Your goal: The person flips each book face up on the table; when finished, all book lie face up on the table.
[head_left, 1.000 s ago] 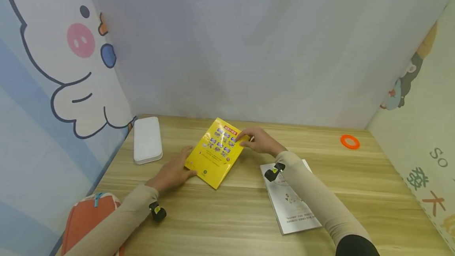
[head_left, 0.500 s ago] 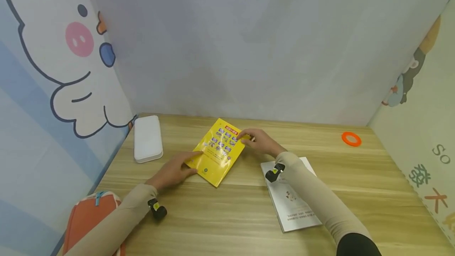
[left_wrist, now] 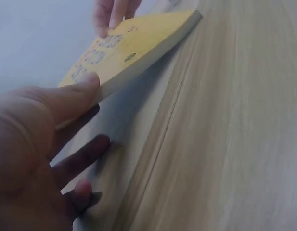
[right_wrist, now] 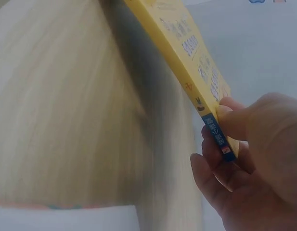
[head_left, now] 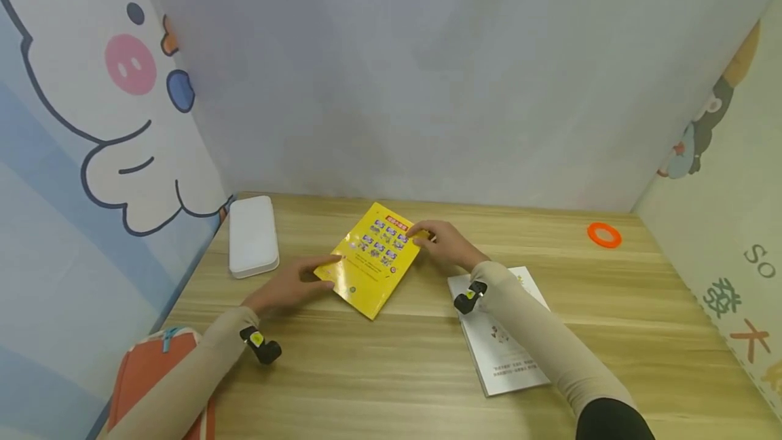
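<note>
A thick yellow book (head_left: 369, 260) with small pictures on its cover is tilted, with part of it raised off the wooden table. My right hand (head_left: 447, 244) pinches its upper right corner, the thumb on the cover and fingers beneath, beside the blue spine end in the right wrist view. At the lower left corner is my left hand (head_left: 292, 284). In the left wrist view its thumb (left_wrist: 85, 86) lies on the cover near the edge, while other fingers spread below the book; how firmly they press is hidden.
Under my right forearm lies a white book (head_left: 504, 348). A white case (head_left: 253, 236) stands at the back left, and an orange ring (head_left: 604, 235) at the back right. A red bag (head_left: 153, 372) is partly under my left arm. Walls rise behind and beside the table.
My left hand first shifted its upper finger onto the cover, then drew back slightly to the left. My right hand keeps its grip, and the yellow book stays in nearly the same place.
</note>
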Available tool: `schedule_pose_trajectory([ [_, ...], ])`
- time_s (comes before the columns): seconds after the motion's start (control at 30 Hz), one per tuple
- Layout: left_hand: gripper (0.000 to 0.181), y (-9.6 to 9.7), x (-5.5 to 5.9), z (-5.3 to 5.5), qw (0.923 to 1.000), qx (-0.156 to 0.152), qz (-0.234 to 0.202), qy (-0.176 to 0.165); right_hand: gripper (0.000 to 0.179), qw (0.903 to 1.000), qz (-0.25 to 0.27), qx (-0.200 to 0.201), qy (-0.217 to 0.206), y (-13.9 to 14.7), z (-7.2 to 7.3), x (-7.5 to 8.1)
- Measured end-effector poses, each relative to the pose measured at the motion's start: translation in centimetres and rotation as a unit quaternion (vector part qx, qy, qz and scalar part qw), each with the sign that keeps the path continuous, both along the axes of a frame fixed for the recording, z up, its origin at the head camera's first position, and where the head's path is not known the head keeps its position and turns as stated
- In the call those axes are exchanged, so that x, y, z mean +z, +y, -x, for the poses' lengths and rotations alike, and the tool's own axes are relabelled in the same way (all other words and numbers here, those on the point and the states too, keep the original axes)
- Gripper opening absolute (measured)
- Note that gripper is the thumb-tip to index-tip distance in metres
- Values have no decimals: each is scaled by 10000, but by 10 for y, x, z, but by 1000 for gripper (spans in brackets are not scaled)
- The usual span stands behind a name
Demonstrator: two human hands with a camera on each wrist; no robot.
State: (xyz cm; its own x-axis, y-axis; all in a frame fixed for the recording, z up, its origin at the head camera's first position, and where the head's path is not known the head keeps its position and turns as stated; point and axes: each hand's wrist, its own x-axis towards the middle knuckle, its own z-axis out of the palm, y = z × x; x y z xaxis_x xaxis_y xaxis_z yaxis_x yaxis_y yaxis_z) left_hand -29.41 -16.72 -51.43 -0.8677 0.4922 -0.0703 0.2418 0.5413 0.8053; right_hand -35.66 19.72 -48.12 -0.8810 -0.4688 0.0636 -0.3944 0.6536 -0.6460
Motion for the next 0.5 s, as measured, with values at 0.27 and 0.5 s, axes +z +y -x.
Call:
schedule_pose_trajectory([
  [0.27, 59, -3, -5, 3, 9980, -301, -414, 365, 23, 9999, 2, -108, -106, -4, -3, 3],
  [0.5, 60, -1, -7, 2, 9989, -94, -247, 375, 22, 10000, 4, -47, -40, -3, -3, 2],
])
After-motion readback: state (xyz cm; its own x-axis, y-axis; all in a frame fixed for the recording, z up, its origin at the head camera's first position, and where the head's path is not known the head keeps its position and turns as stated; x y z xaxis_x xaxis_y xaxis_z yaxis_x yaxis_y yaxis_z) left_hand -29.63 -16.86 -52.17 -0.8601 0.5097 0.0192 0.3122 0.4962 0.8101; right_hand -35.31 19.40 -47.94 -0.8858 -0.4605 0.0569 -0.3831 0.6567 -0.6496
